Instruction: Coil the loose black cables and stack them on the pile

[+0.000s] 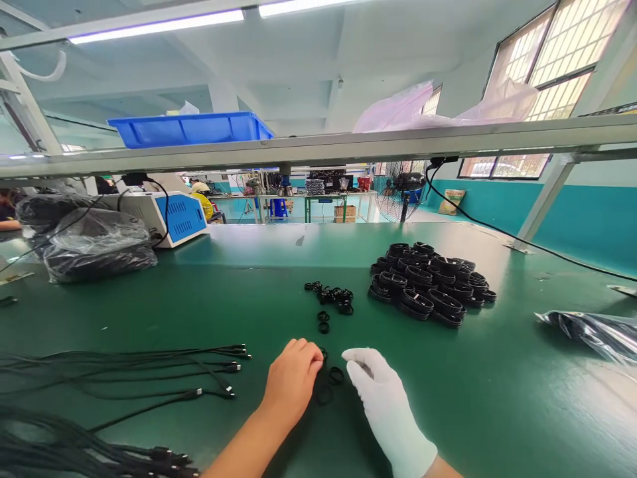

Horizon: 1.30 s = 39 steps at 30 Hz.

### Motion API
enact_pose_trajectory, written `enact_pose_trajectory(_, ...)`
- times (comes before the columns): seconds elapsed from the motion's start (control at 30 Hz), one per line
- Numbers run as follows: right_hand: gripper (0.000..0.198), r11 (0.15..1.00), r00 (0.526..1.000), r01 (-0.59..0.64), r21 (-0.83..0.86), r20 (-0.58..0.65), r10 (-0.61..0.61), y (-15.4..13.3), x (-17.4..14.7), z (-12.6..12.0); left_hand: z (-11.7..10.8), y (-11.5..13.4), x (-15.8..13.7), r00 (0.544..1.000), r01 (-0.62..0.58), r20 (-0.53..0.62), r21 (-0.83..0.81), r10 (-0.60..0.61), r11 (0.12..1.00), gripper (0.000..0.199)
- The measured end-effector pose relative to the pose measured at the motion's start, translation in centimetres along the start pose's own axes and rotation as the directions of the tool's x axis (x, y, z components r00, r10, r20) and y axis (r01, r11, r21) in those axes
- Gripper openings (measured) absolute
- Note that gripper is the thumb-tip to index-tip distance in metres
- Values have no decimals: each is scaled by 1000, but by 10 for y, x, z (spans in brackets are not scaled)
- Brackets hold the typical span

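My left hand (pixel 294 375), bare, is curled low over the table with its fingers closed at a small black ring (pixel 324 354), partly hidden behind the fingertips. Just to the right is my right hand (pixel 381 398) in a white glove, thumb and fingertips brought close together, with nothing visible between them. Loose black rings (pixel 336 376) lie on the green tabletop between the hands. Farther back is a small heap of similar rings (pixel 336 295). A pile of coiled black cables (pixel 430 282) sits to its right.
Straight black cables (pixel 149 362) lie at left, with a thicker bundle (pixel 64 441) in front. Bagged black items (pixel 99 245) and a white-and-blue machine (pixel 182 216) stand at back left. A clear bag (pixel 592 332) lies at right. A shelf (pixel 318 149) spans above, carrying a blue tray (pixel 189 131).
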State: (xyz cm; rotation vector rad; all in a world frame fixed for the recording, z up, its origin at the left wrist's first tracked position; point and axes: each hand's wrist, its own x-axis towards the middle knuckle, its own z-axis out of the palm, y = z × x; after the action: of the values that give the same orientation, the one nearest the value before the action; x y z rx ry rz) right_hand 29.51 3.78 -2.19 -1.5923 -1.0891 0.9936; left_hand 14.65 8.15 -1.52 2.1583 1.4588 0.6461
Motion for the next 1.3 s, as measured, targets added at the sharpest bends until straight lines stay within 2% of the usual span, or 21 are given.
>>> enact_pose_trajectory(0.2, 12, 997, 987, 62, -45, 151, -54, -2, -6, 4, -7, 12, -9, 988, 93, 143, -288, -54, 953, 15)
enact_pose_trajectory(0.33, 19, 995, 988, 65, -80, 143, -53, -2, -4, 0, -18, 7, -8, 984, 155, 149, -412, -101, 898, 14)
enact_pose_trajectory(0.43, 17, 991, 991, 48, -126, 128, -32, -4, -4, -7, -31, -5, -8, 982, 148, 164, -337, -96, 930, 17)
enact_pose_trajectory(0.53, 11, 929, 973, 168, -330, 209, -102, -3, -5, -10, -35, -11, -11, 967, 109, 246, -171, -65, 979, 15)
enact_pose_trajectory(0.6, 15, 836, 942, 294, -464, 291, -169, -3, -5, -10, -32, -9, -12, 981, 83, 179, -38, -75, 996, 19)
enact_pose_trajectory(0.67, 21, 794, 927, 333, -509, 332, -176, -2, -4, -11, -25, -5, -12, 995, 62, 76, 61, -66, 996, 21)
enact_pose_trajectory(0.73, 26, 822, 949, 273, -500, 281, -144, -2, -2, -12, -16, 0, -10, 999, 28, 44, 71, -31, 997, 19)
enact_pose_trajectory(0.9, 27, 922, 988, 141, -360, 112, -107, -2, 2, -17, 6, 6, -3, 989, -140, 72, 121, 132, 983, 25)
enact_pose_trajectory(1.0, 26, 949, 992, 112, -293, 92, -89, -2, 1, -17, 9, 6, -4, 993, -109, 51, 116, 104, 987, 20)
enact_pose_trajectory(1.1, 25, 959, 992, 118, -257, 82, -100, -2, -2, -14, 5, 6, -7, 997, -71, 39, 44, 69, 997, 18)
enact_pose_trajectory(1.23, 22, 947, 985, 135, -293, 144, -95, 0, -3, -9, 1, 9, -11, 997, -53, 56, -50, 56, 997, 16)
enact_pose_trajectory(1.3, 23, 938, 988, 124, -323, 126, -87, 1, -4, -9, 0, 12, -15, 998, -49, 43, -42, 50, 998, 17)
